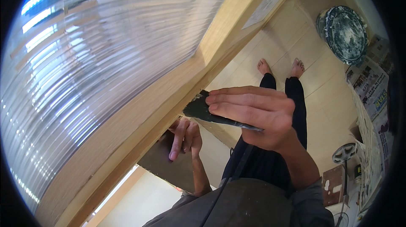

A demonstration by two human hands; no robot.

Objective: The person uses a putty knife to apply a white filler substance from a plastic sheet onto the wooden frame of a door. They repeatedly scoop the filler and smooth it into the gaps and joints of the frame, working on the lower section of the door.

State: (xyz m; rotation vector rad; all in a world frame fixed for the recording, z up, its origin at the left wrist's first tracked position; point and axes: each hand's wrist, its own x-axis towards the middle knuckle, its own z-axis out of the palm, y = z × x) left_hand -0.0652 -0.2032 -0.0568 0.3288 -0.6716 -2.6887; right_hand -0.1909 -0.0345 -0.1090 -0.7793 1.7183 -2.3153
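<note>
My right hand (258, 115) grips a thin, dark flat sheet (196, 109) with whitish marks along its edges. Its fingers lie stretched over the top of the piece, and the far end reaches the edge of a pale wooden frame (139, 119). Lower and to the left, my left hand (186, 137) is closed on a larger grey-brown flat sheet (163, 165) beside the underside of the frame. Part of that sheet and some left fingertips are hidden by the wood. I cannot tell what either sheet is made of.
A ribbed clear panel (114, 53) fills the frame on the left. At far right stands a bucket with a white-smeared dark lid (347, 33). Newspaper (372, 87) lines the right side. A round-headed tool with a dark pole (344, 155) is near a brown board (333, 184).
</note>
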